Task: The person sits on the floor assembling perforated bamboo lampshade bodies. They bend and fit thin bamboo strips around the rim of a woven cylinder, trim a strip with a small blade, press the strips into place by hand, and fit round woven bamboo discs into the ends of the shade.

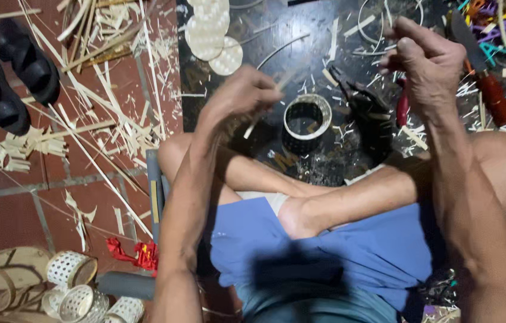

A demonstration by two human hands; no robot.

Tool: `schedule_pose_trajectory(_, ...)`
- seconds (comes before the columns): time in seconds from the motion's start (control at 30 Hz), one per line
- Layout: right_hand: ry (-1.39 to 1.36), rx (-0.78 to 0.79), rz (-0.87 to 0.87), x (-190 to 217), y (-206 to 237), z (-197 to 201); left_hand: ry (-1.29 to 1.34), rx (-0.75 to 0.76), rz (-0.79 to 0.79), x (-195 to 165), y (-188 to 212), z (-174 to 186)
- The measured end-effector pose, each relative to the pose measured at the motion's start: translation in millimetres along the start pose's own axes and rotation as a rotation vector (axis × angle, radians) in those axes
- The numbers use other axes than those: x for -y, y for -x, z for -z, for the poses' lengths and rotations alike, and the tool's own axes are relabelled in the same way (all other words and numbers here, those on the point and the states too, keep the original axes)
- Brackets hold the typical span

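Note:
I sit cross-legged in blue shorts on the floor. My left hand (244, 96) is raised and closed around a thin pale bamboo strip (268, 101) that sticks out to the right. My right hand (423, 66) is raised higher on the right, fingers curled; what it grips is hidden, though a red-handled tool (403, 106) shows just beneath it. Between my hands, on a dark mat (318, 36), stands a small woven ring (307, 122), a round open cylinder with a pale rim.
Black sandals (10, 72) lie at the far left on red tiles (13, 209) strewn with bamboo strips and shavings. Round woven discs (211, 33) lie at the top. Small white woven cups (76, 284) sit bottom left. A red-handled knife (489, 84) and coloured strips lie right.

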State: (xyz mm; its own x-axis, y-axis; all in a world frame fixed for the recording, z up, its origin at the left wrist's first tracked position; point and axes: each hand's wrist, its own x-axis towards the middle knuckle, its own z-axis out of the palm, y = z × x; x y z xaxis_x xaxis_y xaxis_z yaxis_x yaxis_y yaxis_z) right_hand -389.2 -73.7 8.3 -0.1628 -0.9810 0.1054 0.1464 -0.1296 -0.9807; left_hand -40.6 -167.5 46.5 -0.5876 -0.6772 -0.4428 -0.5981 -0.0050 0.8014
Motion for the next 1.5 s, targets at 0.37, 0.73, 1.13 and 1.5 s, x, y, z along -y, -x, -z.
schedule_pose_trajectory(0.37,-0.105,-0.129,0.174,14.3,50.9,27.0,0.629,-0.039,0.117,22.3,26.8,-48.3)
schedule_pose_trajectory(0.73,-0.306,-0.429,0.193,-45.7,116.3,149.7,-0.179,-0.684,-0.099,43.1,1.0,-165.2)
schedule_pose_trajectory(1.13,-0.671,-0.439,0.040,-98.6,154.7,203.1,-0.414,-0.209,-0.647,24.3,-63.1,-102.6)
schedule_pose_trajectory(1.5,-0.556,-0.261,-0.090,-59.2,136.6,66.3,1.326,-0.529,-0.341,45.4,66.7,-169.2)
